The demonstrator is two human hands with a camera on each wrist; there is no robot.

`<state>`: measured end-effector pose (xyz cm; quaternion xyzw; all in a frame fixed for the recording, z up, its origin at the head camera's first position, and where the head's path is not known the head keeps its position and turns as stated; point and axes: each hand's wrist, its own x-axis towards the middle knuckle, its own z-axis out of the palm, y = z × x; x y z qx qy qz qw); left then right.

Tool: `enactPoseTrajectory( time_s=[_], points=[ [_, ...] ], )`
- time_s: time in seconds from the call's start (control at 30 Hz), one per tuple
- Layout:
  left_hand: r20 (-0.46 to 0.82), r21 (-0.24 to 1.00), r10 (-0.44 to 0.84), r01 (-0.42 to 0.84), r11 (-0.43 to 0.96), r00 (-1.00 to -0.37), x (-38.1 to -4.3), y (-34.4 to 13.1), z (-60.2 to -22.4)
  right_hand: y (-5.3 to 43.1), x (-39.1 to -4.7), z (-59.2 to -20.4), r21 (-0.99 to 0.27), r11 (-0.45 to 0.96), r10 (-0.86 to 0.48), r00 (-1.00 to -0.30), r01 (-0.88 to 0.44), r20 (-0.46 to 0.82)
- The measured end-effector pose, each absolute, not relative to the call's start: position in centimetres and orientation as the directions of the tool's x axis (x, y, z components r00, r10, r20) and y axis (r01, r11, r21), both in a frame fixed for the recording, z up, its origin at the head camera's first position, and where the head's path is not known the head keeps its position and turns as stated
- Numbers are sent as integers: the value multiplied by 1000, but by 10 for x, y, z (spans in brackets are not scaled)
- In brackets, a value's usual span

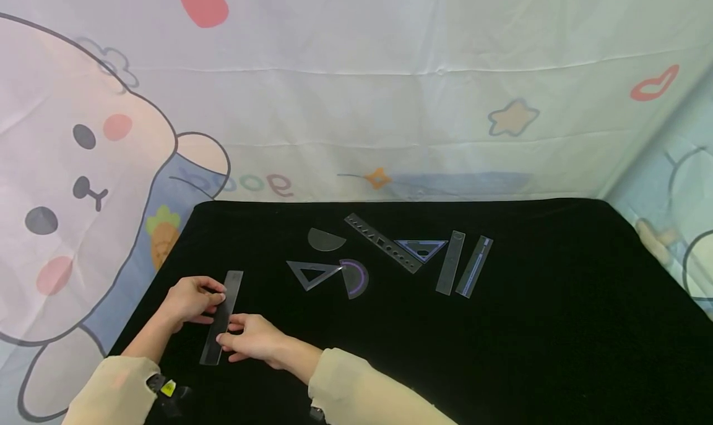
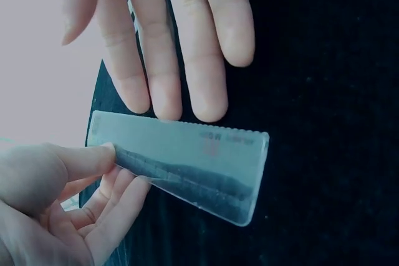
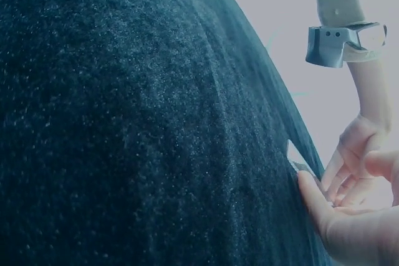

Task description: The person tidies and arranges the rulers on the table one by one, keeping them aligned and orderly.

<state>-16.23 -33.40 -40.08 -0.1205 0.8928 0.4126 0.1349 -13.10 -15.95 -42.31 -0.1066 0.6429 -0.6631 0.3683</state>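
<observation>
A clear plastic ruler stands at the left of the black cloth, between the hands. My left hand pinches its long edge from the left; in the left wrist view the thumb lies on one face of the ruler and curled fingers are behind it. From the other side comes my right hand, with straight fingers whose tips are at the opposite long edge. Its thumb stands apart from the ruler. The right wrist view shows just a corner of the ruler beside the right hand.
Toward the back lie a clear half-round protractor, a set square, a purple-marked protractor, a stencil ruler, a blue-edged set square and two more rulers, one plain, one blue-striped. A printed curtain hangs behind.
</observation>
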Motion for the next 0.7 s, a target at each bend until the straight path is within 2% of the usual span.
enactPoseTrajectory(
  time_s=[0.7],
  points=[
    [-370, 636, -136, -357, 684, -919, -163, -334, -403, -159, -132, -423, -932, 130, -668, -666, 337, -334]
  ],
)
